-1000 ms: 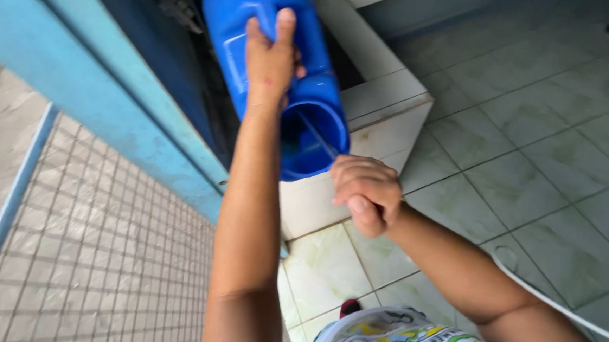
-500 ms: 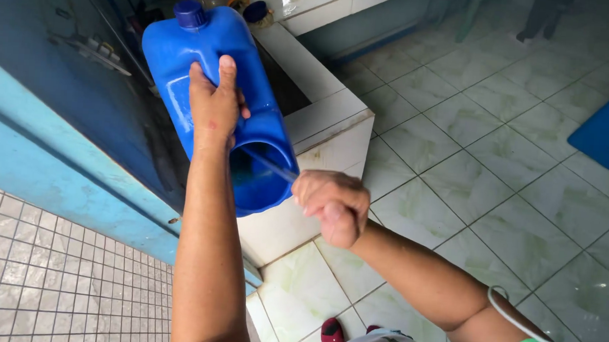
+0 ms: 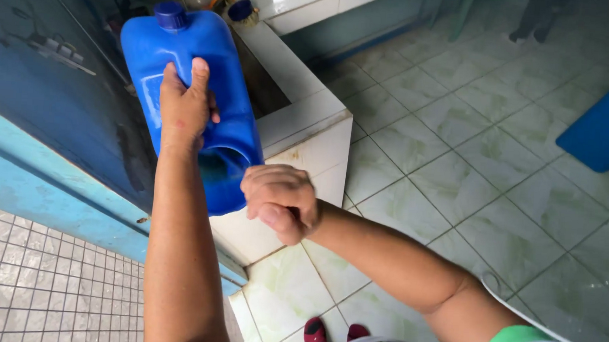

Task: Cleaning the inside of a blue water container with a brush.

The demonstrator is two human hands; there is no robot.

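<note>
Your left hand lies flat on the side of the blue plastic jug, fingers spread over its wall, holding it tilted against the dark blue wall. The jug's capped neck points away from you; its cut-open lower end faces you, above the corner of the white tiled basin ledge. Your right hand is clenched into a fist just beside that open end; whether it grips anything inside the fist cannot be told. A second blue-capped container stands behind the ledge. Pale green floor tiles cover the ground to your right. A blue object sits at the right edge.
</note>
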